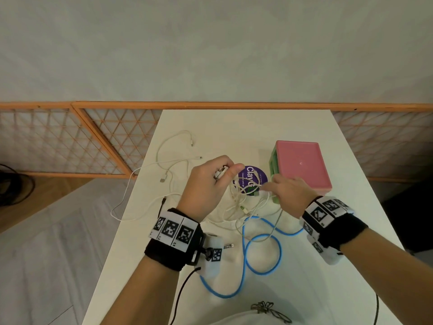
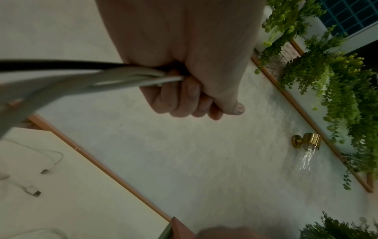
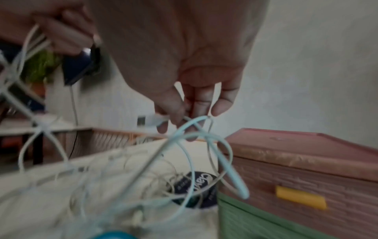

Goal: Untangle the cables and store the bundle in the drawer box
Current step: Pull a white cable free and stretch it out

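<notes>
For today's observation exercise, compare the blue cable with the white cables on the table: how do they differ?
The blue cable is thicker than the white cables. The blue cable lies in wide loops near the table's front edge; the white cables are knotted in a clump farther back. The left hand grips several white cables and the right hand pinches one; neither clearly holds the blue one. Both kinds rest partly on the table.
</notes>
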Motion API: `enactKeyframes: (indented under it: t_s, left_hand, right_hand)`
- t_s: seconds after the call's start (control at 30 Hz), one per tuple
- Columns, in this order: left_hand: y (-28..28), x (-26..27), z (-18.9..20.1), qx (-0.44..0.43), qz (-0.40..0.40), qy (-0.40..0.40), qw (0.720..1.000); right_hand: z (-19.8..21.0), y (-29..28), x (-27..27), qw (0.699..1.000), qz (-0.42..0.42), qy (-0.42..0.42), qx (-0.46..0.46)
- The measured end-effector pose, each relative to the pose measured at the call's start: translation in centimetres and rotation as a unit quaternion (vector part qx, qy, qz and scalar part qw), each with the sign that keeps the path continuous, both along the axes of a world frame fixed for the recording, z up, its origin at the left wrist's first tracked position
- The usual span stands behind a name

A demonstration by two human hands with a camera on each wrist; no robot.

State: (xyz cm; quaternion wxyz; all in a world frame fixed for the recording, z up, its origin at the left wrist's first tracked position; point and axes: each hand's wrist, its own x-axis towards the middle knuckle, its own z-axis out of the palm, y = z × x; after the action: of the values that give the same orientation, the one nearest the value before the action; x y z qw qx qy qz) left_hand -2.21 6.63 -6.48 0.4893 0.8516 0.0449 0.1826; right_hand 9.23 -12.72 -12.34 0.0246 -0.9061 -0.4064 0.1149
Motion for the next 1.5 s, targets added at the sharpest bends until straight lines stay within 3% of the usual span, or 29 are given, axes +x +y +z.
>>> enactKeyframes:
  t_s: [0.07,0.13,0.23,0.33,0.47,0.57,0.7,0.8,0.93,1.1,1.2,1.37,1.43,1.5]
  left_hand:
    - [0.0,0.0,0.0,-0.022,0.015,-0.007,1.000]
    - [0.0,0.0,0.1,-0.040,0.025,-0.011,0.999]
    - [-1.0,-0.1,0.9,-0.103,0.005,-0.014,0.995]
    - [-2.5,0.3,1.3,-0.189,-0.019,-0.012,0.982]
    - [-3.5,1.0,2.2,-0.206,0.014,-0.037,0.978]
    - [-2.6,1.1,2.8,-0.186,0.063,-0.074,0.978]
    - [-1.6,0.7,4.2,-0.190,0.040,-0.120,0.974]
    - [-0.1,0.3,5.7,-0.174,0.069,-0.167,0.968]
    - [3.3,-0.3,7.6,-0.233,0.137,-0.225,0.936]
    - [4.3,-1.3,9.0,-0.355,0.121,-0.267,0.888]
    - [4.2,-1.7,9.4,-0.353,0.114,-0.246,0.895]
    - [5.5,-1.6,8.8,-0.263,0.130,-0.224,0.929]
    - [6.2,-2.0,8.6,-0.246,0.152,-0.223,0.931]
    - [7.4,-2.4,8.9,-0.250,0.186,-0.245,0.918]
  right_hand:
    - [0.6,-0.2,-0.2,0.986,-0.040,0.031,0.156]
    - [1.8,-0.1,-0.7,0.947,-0.085,0.095,0.296]
    - [4.5,0.6,-2.4,0.875,-0.116,0.181,0.433]
    - [6.8,1.7,-4.4,0.831,-0.089,0.224,0.501]
    - [7.4,3.0,-5.8,0.820,-0.057,0.235,0.519]
    - [6.3,3.3,-6.2,0.841,-0.042,0.242,0.482]
    - [4.3,3.3,-6.5,0.881,-0.002,0.215,0.421]
    - [2.7,2.7,-5.7,0.918,0.031,0.190,0.348]
    - [1.3,1.3,-4.3,0.945,0.030,0.139,0.293]
    - [1.7,1.8,-1.7,0.962,0.028,0.069,0.263]
    - [2.6,2.3,-0.7,0.962,0.028,0.108,0.251]
    - [2.9,1.5,0.4,0.962,0.004,0.139,0.235]
    - [2.3,0.7,1.4,0.976,-0.005,0.119,0.180]
    - [1.2,-0.9,2.5,0.992,-0.030,0.103,0.063]
